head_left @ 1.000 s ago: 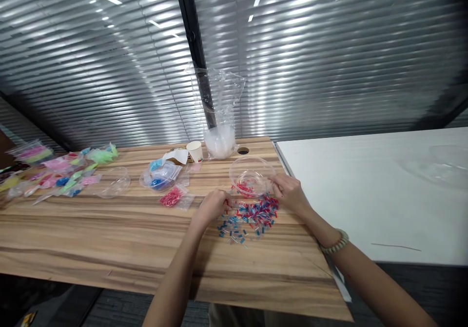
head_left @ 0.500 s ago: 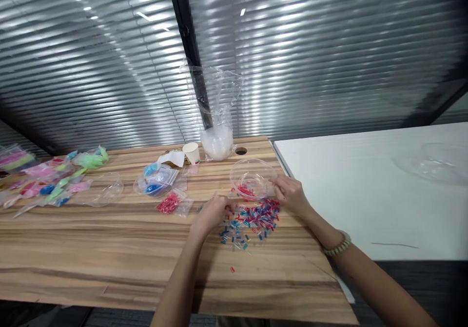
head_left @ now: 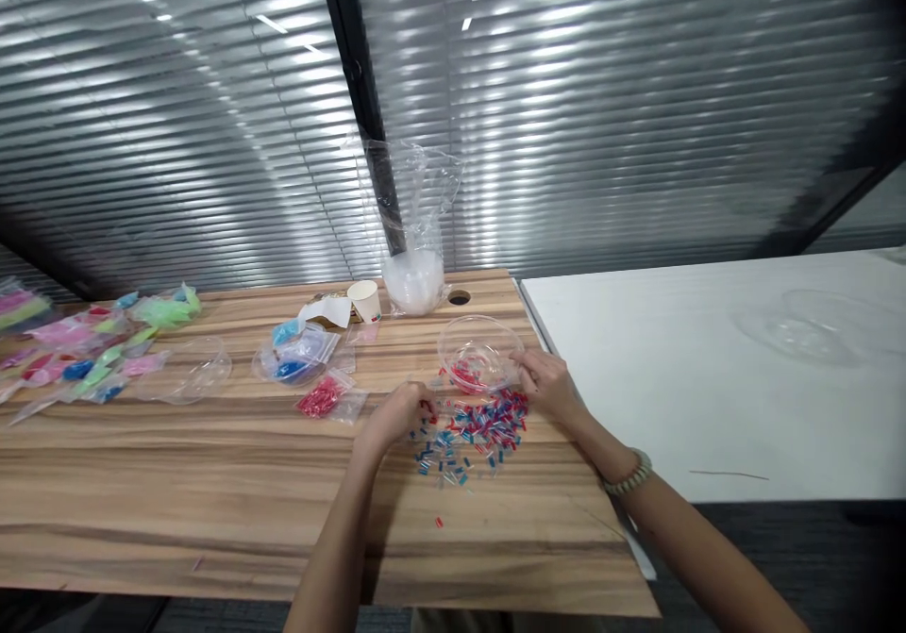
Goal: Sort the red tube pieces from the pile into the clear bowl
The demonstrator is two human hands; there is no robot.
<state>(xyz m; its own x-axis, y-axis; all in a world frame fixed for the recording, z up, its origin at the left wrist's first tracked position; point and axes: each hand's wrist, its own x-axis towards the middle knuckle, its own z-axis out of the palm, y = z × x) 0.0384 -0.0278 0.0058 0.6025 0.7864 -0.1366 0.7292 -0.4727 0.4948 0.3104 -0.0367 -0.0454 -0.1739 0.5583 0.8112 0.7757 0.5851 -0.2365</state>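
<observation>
A clear plastic bowl with some red tube beads in it stands near the right side of the wooden table. My right hand pinches its right rim; a beaded bracelet circles that wrist. In front of the bowl lies a loose pile of red, blue and clear tube beads, thinning out toward the left. My left hand is at the pile's left edge, fingers curled and pinched together. Red shows by the fingertips, but what they hold is too small to make out.
A bag of red beads, a clear bowl holding bead bags, a paper cup and bagged clear bowls stand behind and left. Colourful bags lie far left. A white table adjoins on the right.
The view has turned slightly right, so everything appears shifted left. My left hand stays pinched beside the beads, and my right hand keeps its hold on the bowl's rim.
</observation>
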